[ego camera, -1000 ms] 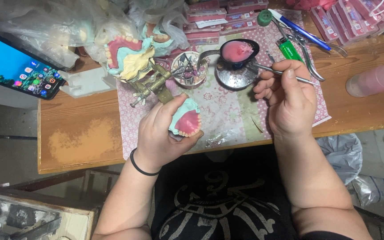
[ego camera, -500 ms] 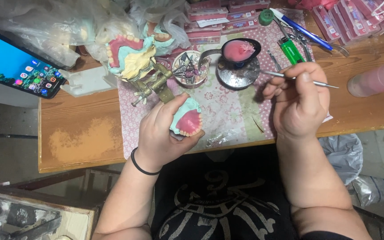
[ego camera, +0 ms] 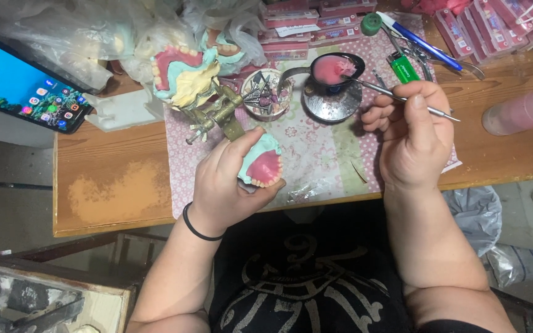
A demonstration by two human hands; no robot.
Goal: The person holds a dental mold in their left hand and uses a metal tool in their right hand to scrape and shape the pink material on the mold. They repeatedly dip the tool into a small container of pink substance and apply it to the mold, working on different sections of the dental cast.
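Near the wooden bench's (ego camera: 112, 191) front edge, the left hand (ego camera: 226, 179) grips a pink wax denture on a teal cast (ego camera: 261, 165); the right hand (ego camera: 413, 132) pinches a thin metal wax tool (ego camera: 390, 94) over the floral mat (ego camera: 322, 151).
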